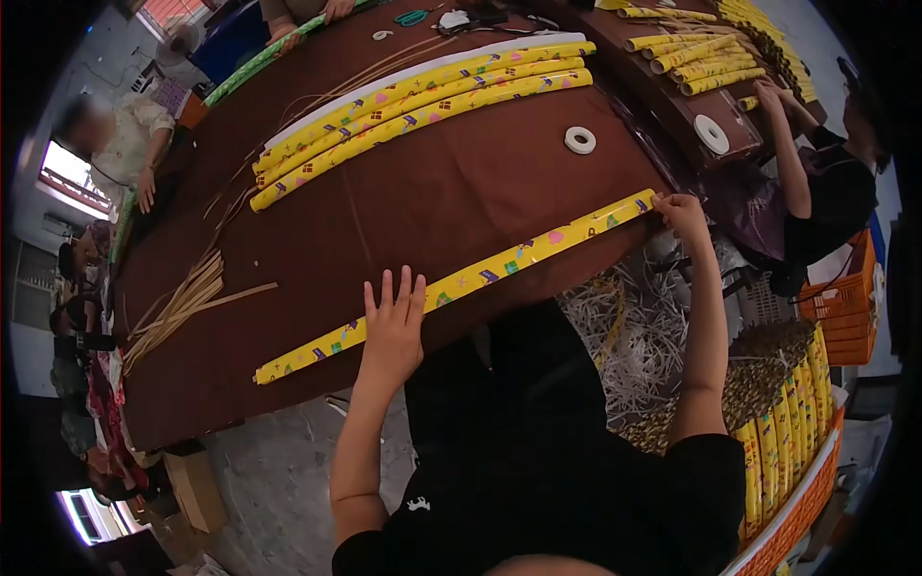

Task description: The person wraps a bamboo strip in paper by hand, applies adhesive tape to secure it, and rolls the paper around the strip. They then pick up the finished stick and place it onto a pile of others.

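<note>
One black shirt [595, 499]; left hand [395, 322], spread, on one yellow roll [485, 273] (right hand [682, 213] pinching one end).

Single roll [523, 255] laid along near edge of the table [403, 216], row of rolls [423, 104] placed behind, tape ring [580, 150] set between at right, strips [192, 302] heaped at left, more rolls [789, 422] stood in basket [789, 528] at near right.

A single view is taken from the wearer's head, pitched forward and down past the black short-sleeved shirt [538, 470]. The broad, dark brown covered table [461, 230] is seen from above, with the bare left hand [394, 322] and bare right hand [682, 215] caught at close range. The scene is bowed by a wide lens and ringed in black.
</note>
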### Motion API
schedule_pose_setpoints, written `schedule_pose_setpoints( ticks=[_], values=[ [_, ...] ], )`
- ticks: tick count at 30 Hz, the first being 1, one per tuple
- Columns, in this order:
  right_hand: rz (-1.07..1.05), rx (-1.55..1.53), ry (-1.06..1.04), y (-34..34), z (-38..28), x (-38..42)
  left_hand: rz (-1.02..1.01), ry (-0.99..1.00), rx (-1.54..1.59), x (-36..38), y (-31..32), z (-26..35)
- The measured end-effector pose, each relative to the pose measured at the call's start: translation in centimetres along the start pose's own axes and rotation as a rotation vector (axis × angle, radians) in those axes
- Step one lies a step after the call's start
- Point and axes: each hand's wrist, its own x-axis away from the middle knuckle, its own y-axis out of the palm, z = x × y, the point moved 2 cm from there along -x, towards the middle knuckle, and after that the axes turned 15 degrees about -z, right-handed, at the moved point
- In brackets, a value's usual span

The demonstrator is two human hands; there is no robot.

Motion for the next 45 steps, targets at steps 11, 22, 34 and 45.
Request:
schedule_pose_setpoints(
  ticks=[11, 22, 34, 45],
  values=[
    [0.112, -0.016, -0.145, 3.4, -0.5, 5.6, 0.007, 0.003, 0.021, 0.2, 0.0, 0.1],
    [-0.682, -0.804, 0.025, 26.8, -8.9, 13.7, 0.01, -0.021, -0.05, 0.5, 0.4, 0.7],
    [-0.579, -0.899, -0.089, 28.2, -8.7, 13.1, -0.013, -0.024, -0.019, 0.4, 0.0, 0.7],
    [-0.967, -0.977, 0.051, 24.5, -8.0, 15.8, -0.005, -0.02, 0.014, 0.5, 0.1, 0.8]
  ],
)
